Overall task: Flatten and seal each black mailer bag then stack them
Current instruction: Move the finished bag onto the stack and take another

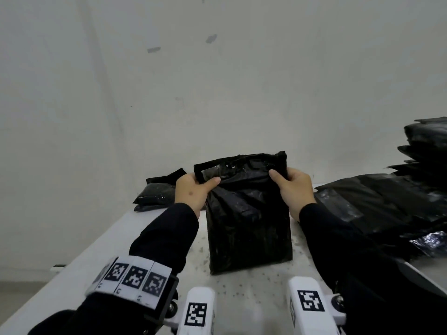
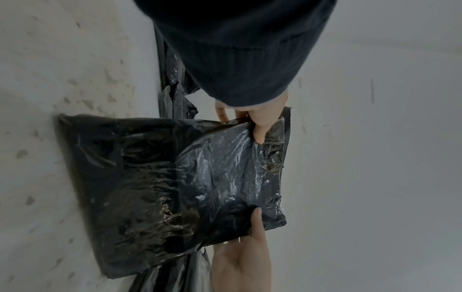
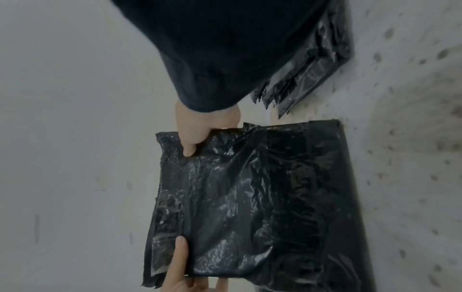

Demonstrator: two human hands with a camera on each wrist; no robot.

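A filled black mailer bag [image 1: 249, 221] stands upright on the white speckled table [image 1: 242, 293], its open flap [image 1: 242, 163] pointing up. My left hand [image 1: 196, 187] grips the bag's top left corner, thumb on the near face and fingers behind. At the top right corner my right hand [image 1: 287, 182] holds it the same way. In the left wrist view the bag [image 2: 162, 177] lies sideways, with my left hand [image 2: 242, 256] at the bottom and my right hand [image 2: 257, 122] above. The right wrist view shows the bag [image 3: 250, 197], my right hand [image 3: 180, 272] below and my left hand [image 3: 197, 134] above.
A loose pile of black mailer bags [image 1: 387, 209] covers the table's right side, with a taller stack [image 1: 428, 146] behind it. One filled bag [image 1: 157, 194] lies at the back left. A pale wall stands close behind the table. The table's left edge runs diagonally past my left arm.
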